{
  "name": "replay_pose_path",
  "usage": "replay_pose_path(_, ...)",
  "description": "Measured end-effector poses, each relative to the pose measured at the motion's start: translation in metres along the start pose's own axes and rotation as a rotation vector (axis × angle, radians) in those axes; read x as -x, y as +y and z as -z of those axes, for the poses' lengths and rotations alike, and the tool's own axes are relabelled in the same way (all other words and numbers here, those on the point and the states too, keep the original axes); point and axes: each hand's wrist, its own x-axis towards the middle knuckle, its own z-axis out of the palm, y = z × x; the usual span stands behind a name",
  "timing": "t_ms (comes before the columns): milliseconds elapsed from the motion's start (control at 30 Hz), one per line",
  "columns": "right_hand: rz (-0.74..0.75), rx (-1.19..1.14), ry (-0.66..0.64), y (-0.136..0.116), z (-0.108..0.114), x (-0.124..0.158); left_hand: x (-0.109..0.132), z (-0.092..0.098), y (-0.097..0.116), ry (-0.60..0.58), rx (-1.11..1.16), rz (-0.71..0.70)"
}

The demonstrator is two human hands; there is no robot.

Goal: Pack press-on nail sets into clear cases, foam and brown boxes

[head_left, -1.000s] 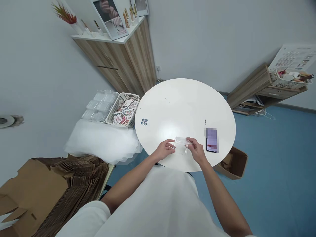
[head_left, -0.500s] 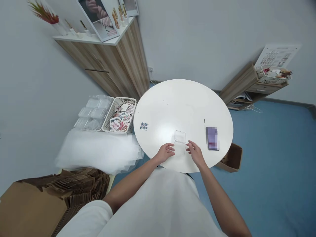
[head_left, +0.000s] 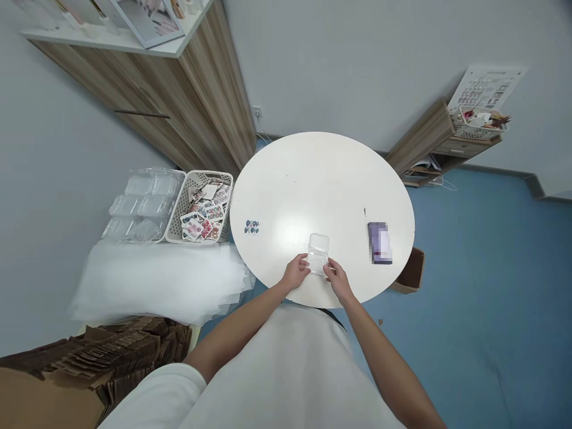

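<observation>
A small clear plastic box [head_left: 318,262] lies with its lid up on the white oval table [head_left: 330,173], near the front edge. My left hand [head_left: 296,271] grips its left side, fingers curled round the edge. On the opposite side my right hand [head_left: 338,280] holds the box between thumb and fingers. Nothing can be made out inside the box. Left of it on the table lies a card of press-on nails [head_left: 252,227] in blue and pink tones. A purple packet [head_left: 380,243], blurred out, rests to the right.
Left of the table stand a white basket of nail cards [head_left: 176,214], stacked clear boxes [head_left: 145,202], white translucent sheets [head_left: 156,280] and folded brown cardboard [head_left: 125,351]. A cardboard box [head_left: 410,271] sits on the floor at right. A wooden cabinet [head_left: 196,89] stands behind.
Both hands have closed in on the clear box and now grip its sides; before, the right hand was apart from it. The camera view has shifted slightly.
</observation>
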Motion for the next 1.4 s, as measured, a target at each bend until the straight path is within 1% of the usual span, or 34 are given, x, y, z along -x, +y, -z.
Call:
replay_pose_path(167, 0.051, 0.043, 0.069, 0.007, -0.004, -0.009, -0.003, -0.005, 0.001, 0.023, -0.226, -0.016)
replay_pose_path(267, 0.061, 0.079, 0.056, 0.009, -0.003, -0.012, -0.004, -0.007, 0.006, -0.007, -0.321, 0.004)
replay_pose_path(333, 0.052, 0.096, 0.065, 0.010, -0.003, -0.013, -0.005, -0.006, 0.009, -0.031, -0.345, 0.014)
replay_pose_path(467, -0.012, 0.102, 0.109, 0.014, 0.000, -0.011, 0.002, -0.004, 0.011, -0.040, -0.295, 0.056)
replay_pose_path(567, -0.086, 0.060, 0.093, 0.018, 0.003, -0.007, 0.011, -0.004, 0.010, -0.035, -0.201, 0.121)
replay_pose_path(633, -0.106, 0.025, 0.076, 0.019, 0.004, -0.005, 0.015, -0.005, 0.009, -0.028, -0.147, 0.150)
replay_pose_path(700, -0.100, 0.010, 0.055, 0.015, 0.005, -0.004, 0.017, -0.007, 0.009, -0.007, -0.109, 0.157)
replay_pose_path(800, -0.088, 0.006, 0.022, 0.005, 0.005, -0.006, 0.012, -0.010, 0.012, 0.020, -0.070, 0.141)
replay_pose_path(933, -0.078, -0.012, -0.022, -0.008, 0.004, -0.011, 0.002, -0.012, 0.017, 0.009, -0.042, 0.095)
replay_pose_path(1000, -0.079, -0.001, -0.009, -0.011, 0.005, -0.014, -0.002, -0.013, 0.019, 0.006, -0.038, 0.070)
replay_pose_path(1133, -0.067, 0.008, 0.001, -0.014, 0.006, -0.018, -0.005, -0.016, 0.023, 0.013, -0.058, 0.041)
replay_pose_path(1300, -0.045, 0.044, -0.040, -0.013, 0.009, -0.021, -0.005, -0.020, 0.026, 0.044, -0.096, 0.071)
replay_pose_path(1400, -0.039, 0.083, -0.038, -0.008, 0.010, -0.023, -0.004, -0.022, 0.025, 0.072, -0.111, 0.088)
